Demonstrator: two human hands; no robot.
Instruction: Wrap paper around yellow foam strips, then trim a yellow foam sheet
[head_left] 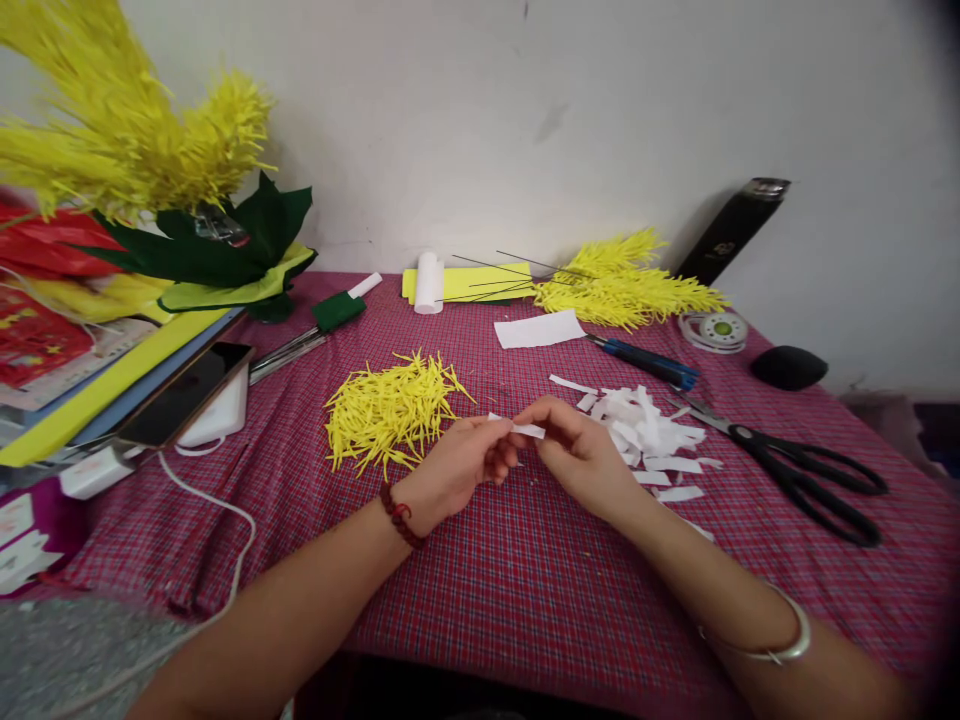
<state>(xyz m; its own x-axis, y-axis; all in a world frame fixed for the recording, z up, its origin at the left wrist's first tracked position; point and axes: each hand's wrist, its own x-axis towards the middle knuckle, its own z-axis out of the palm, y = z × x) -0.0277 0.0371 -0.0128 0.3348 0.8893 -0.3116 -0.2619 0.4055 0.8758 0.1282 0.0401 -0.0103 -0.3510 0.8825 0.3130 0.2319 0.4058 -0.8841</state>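
My left hand (461, 465) and my right hand (581, 450) meet over the middle of the red checked tablecloth (517, 590). Both pinch a small white paper strip (525, 428) between their fingertips, one at each end. A heap of thin yellow paper slivers (390, 408) lies just left of my left hand. A pile of white paper strips (649, 428) lies right of my right hand. A bead bracelet sits on my left wrist and a metal bangle on my right.
Black scissors (806, 468) lie at the right, a blue-handled cutter (649, 362) behind the white pile. Yellow fringed flower spikes (626, 285), a white paper sheet (538, 330) and a tape roll (720, 330) sit at the back. A phone (184, 395) on a charger lies left.
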